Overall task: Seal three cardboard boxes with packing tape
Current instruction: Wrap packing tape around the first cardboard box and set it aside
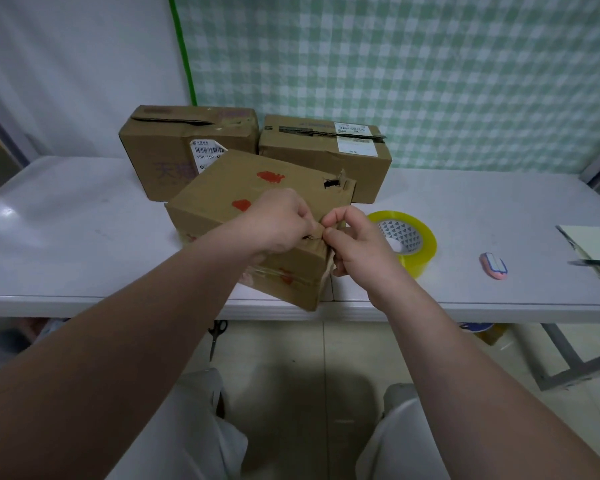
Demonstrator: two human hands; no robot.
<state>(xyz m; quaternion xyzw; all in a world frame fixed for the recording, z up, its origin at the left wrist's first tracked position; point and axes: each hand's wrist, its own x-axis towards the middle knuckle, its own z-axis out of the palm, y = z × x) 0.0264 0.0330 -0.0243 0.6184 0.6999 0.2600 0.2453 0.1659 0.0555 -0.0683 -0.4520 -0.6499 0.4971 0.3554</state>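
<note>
We are working at the near box (222, 199), which sits at the worktop's (84, 237) near edge, turned at an angle so that one lower corner juts out past the edge. It carries red smudges on its top face, a ragged hole by its far right corner, and a strip of clear tape across the side that faces us.

Our hands meet at the box's upper near right edge. The left hand (279, 221) lies over the top face with its fingers curled, pinching the torn cardboard at that edge. The right hand (354, 244) pinches the same spot between thumb and forefinger, with its other fingers curled down beside the box's right end. Whether a bit of tape is caught between the fingers we cannot tell.

Behind it stand two more boxes, touching each other. The far left box (174, 147) has a white shipping label and a gaping top seam. The far right box (326, 150) has labels on top and its top flap slightly lifted.

The roll of yellowish tape (409, 237) lies flat just right of our right hand. Further right lie a small pink object (493, 266) and a pale green pad (589, 240).

Scissors (217, 336) lie on the floor below the worktop. A green checked cloth (395, 64) hangs behind.
</note>
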